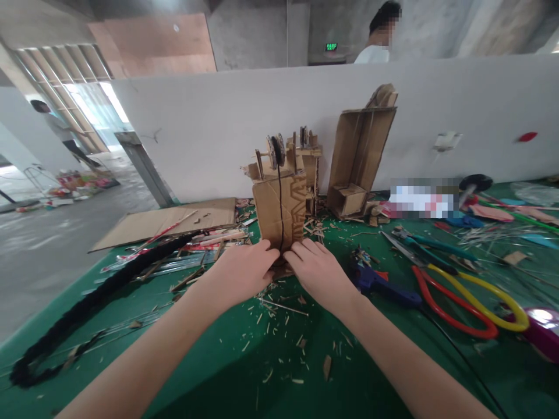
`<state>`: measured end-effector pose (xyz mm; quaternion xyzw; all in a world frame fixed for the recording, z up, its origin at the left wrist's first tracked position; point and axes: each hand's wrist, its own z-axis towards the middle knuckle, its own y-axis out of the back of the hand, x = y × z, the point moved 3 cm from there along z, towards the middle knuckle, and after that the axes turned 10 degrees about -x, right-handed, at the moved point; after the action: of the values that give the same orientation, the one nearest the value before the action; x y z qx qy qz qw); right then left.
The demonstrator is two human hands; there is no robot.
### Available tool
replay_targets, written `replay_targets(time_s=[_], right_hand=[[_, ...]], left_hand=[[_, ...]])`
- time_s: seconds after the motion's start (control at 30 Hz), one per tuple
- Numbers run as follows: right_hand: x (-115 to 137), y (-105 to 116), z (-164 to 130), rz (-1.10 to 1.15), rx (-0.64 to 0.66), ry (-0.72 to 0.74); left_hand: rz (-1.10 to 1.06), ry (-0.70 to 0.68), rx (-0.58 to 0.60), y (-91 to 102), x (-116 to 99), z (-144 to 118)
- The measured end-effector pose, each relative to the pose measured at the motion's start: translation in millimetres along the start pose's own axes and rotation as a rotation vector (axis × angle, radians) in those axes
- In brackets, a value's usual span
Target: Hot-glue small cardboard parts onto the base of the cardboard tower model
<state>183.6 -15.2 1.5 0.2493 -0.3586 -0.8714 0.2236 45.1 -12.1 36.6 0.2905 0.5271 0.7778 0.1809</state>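
A small upright cardboard model point(279, 201) stands on the green table point(218, 372), with wooden sticks and a round spool on top. A black string point(280, 203) hangs from the spool down its front face. My left hand point(244, 270) and my right hand point(317, 267) meet at the model's base, fingers curled against the lower edge where the string ends. What the fingertips pinch is hidden.
A taller cardboard structure point(360, 157) leans on the white partition behind. Blue glue gun point(379, 282), red and yellow-handled cutters point(458, 294) and pliers lie right. A flat cardboard sheet point(174, 221) and long black braid point(100, 291) lie left. Wood chips litter the table. People stand beyond the partition.
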Motion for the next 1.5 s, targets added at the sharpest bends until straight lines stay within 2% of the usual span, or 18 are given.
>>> replay_targets(time_s=[0.4, 0.73, 0.93, 1.07, 1.2, 1.37, 1.5], right_hand=[[0.6, 0.5, -3.4, 0.019, 0.026, 0.089], [-2.4, 4.5, -3.5, 0.049, -0.029, -0.049], [-4.2, 5.5, -9.1, 0.093, -0.037, 0.006], [-5.1, 4.7, -7.4, 0.083, -0.060, -0.034], [-5.5, 4.5, -5.6, 0.081, -0.028, -0.069], [-3.9, 2.1, -5.2, 0.124, -0.012, -0.062], [-1.5, -0.9, -2.9, 0.066, -0.014, -0.034]], left_hand=[[0.007, 0.003, 0.035, -0.4, 2.7, -0.2], [0.006, -0.005, 0.007, -1.1, 4.5, -1.4], [0.005, 0.009, 0.026, -1.2, 4.5, -1.1], [0.010, 0.005, 0.024, -0.4, 4.3, -1.4], [0.014, -0.002, 0.012, 0.4, 4.1, -1.9], [0.013, -0.004, 0.007, 0.5, 3.6, -2.1], [0.015, -0.017, 0.002, 2.1, 1.9, -2.0]])
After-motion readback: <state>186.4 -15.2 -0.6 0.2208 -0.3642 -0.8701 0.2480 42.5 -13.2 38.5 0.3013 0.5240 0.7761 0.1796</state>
